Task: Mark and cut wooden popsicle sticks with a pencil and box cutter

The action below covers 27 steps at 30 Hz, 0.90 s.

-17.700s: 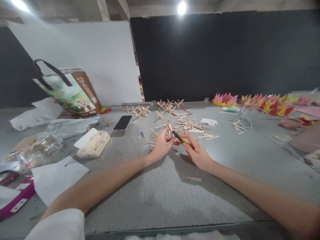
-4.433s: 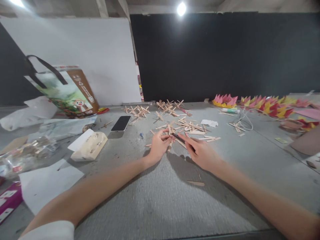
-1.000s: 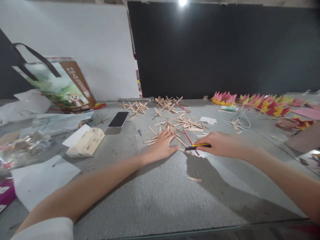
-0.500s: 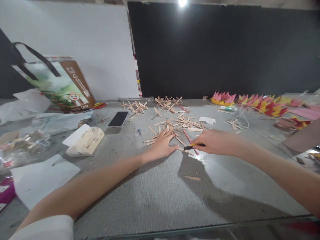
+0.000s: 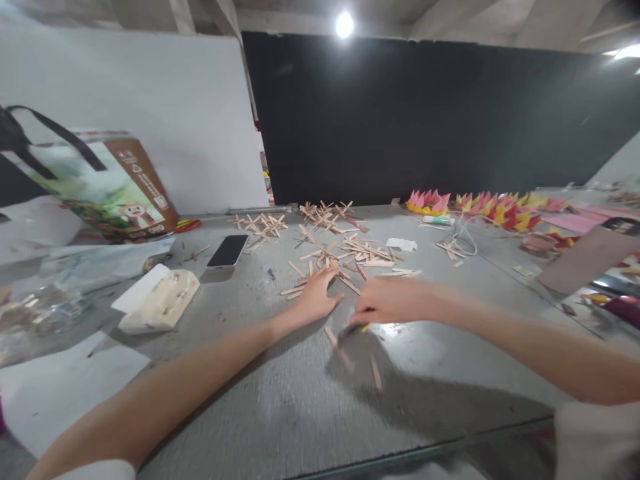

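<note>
My left hand [image 5: 314, 297] rests at the near edge of a pile of wooden craft sticks [image 5: 367, 252], its thumb spread from the fingers and nothing visible gripped. To its right, my right hand [image 5: 387, 301] is closed around a black and yellow utility knife [image 5: 366, 327], mostly hidden and smeared by motion. Just below the knife, a blurred stick [image 5: 339, 348] lies at a slant. Another stick piece [image 5: 376, 373] is on the table closer to me. Behind my right hand, the end of a red patterned stick or pencil [image 5: 361, 271] pokes out.
Crossed-stick shapes [image 5: 265, 225] lie farther back. On the left are a phone [image 5: 228, 251], a tissue pack [image 5: 163, 303], white paper [image 5: 75, 380] and a shopping bag [image 5: 125, 190]. A glue stick [image 5: 438, 220], a white cable [image 5: 467, 243] and paper petal crowns [image 5: 500, 208] sit back right.
My right hand has moved left and toward me with the knife. The stick near my left thumb has shifted nearer and turned. My left fingers have lifted into a curve. The camera has tilted up.
</note>
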### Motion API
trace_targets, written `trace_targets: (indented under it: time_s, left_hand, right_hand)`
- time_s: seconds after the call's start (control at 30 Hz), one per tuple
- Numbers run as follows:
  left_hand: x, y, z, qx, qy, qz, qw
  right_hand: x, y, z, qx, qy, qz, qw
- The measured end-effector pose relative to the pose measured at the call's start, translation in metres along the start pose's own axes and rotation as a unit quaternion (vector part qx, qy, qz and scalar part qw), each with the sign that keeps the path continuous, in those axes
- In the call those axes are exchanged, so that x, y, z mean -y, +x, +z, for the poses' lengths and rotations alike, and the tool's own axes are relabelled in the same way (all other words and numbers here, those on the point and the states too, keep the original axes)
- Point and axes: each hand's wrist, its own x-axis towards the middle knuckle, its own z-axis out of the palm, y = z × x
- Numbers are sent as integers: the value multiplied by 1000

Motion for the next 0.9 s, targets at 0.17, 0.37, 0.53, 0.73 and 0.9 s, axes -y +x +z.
trace_targets:
  time_s: [0.17, 0.37, 0.53, 0.73, 0.9]
  left_hand:
    - [9, 12, -7, -48, -36, -83, 995]
    - [4, 8, -10, -35, -9, -76, 996]
    - [3, 6, -9, -22, 11, -52, 998]
    - [2, 0, -2, 33, 121, 80, 989]
    - [11, 0, 2, 13, 181, 52, 982]
  right_hand:
    - [-7, -14, -19, -106, -153, 139, 973]
    - [-22, -10, -25, -83, -142, 142, 976]
    - [-35, -14, -27, -86, -149, 177, 969]
    - [-55, -4, -13, -155, -88, 249, 952]
    - [-72, 35, 33, -225, 133, 276, 925]
